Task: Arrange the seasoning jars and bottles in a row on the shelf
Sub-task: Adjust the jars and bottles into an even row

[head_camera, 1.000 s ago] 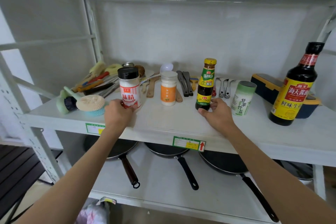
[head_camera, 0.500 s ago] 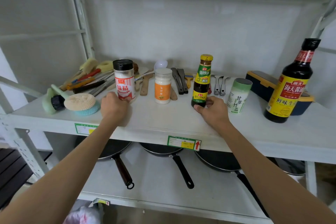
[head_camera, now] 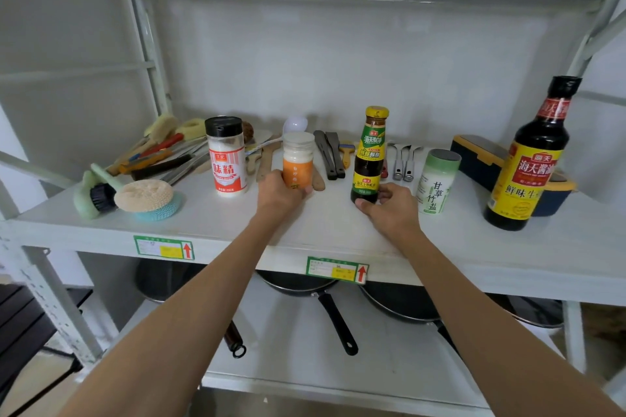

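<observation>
Several seasoning containers stand upright on the white shelf (head_camera: 338, 230). From left: a black-capped jar with a red label (head_camera: 226, 156), an orange-labelled jar with a white lid (head_camera: 298, 159), a small dark sauce bottle with a yellow cap (head_camera: 371, 154), a green-white salt canister (head_camera: 437, 181), and a large soy sauce bottle (head_camera: 528, 159) at far right. My left hand (head_camera: 279, 195) grips the base of the orange jar. My right hand (head_camera: 388, 205) holds the foot of the small sauce bottle.
Brushes and a scrub sponge (head_camera: 142, 196) lie at the shelf's left. Knives, spatulas and spoons (head_camera: 330, 154) lie along the back wall. A dark blue lidded box (head_camera: 481, 159) sits behind the soy bottle. Frying pans (head_camera: 305, 284) rest on the lower shelf.
My left hand let go of the red-labelled jar and moved right onto the orange jar. My right hand stayed on the small sauce bottle.
</observation>
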`<state>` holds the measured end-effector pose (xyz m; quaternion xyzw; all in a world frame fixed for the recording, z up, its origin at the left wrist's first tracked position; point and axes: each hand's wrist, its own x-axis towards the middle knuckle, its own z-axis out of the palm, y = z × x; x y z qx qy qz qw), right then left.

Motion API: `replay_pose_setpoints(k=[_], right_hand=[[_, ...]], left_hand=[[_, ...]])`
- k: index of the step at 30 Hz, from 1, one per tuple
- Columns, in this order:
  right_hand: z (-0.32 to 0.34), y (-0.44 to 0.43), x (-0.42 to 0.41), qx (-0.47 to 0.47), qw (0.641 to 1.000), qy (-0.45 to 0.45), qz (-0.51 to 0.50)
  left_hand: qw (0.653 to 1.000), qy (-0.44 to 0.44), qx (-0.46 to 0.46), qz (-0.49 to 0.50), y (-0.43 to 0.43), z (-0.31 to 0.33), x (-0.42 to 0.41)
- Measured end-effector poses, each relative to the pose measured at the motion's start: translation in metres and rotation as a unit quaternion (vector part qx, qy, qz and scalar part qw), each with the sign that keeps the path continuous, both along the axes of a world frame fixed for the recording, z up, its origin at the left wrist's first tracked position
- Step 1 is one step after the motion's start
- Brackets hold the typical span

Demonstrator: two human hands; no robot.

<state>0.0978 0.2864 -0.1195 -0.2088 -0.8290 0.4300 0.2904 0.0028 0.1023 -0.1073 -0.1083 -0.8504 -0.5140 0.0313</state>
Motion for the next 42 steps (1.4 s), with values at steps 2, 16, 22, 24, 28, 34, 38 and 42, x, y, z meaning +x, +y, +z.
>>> replay_pose_setpoints(k=[2,16,22,24,28,34,38,42], right_hand=[[-0.001,0.001,-0.001,-0.003,1.0,0.001,-0.001],[-0.004,0.003,-0.003,-0.007,1.0,0.0,0.004],[-0.005,0.004,-0.004,-0.008,1.0,0.001,0.008],[-0.005,0.003,-0.005,-0.004,1.0,0.003,0.007],[-0.005,0.004,-0.004,-0.005,1.0,0.001,0.006],[-0.004,0.002,-0.002,-0.008,1.0,0.002,0.012],[-0.003,0.002,-0.001,-0.011,1.0,0.002,0.017],[-0.001,0.001,0.004,-0.03,0.999,-0.014,0.009]], left_hand=[[1.0,0.005,0.02,0.007,0.0,-0.008,-0.002],[0.994,0.071,0.031,0.074,-0.013,-0.006,0.015],[0.955,0.07,0.024,0.288,-0.071,0.014,-0.011],[0.977,0.0,0.019,0.211,-0.083,0.013,-0.022],[0.992,0.046,-0.019,0.112,-0.09,-0.003,-0.028],[0.992,0.076,-0.011,0.105,-0.093,-0.008,-0.026],[0.992,0.08,-0.035,0.092,-0.097,-0.009,-0.026],[0.994,0.051,-0.04,0.084,-0.1,-0.004,-0.022]])
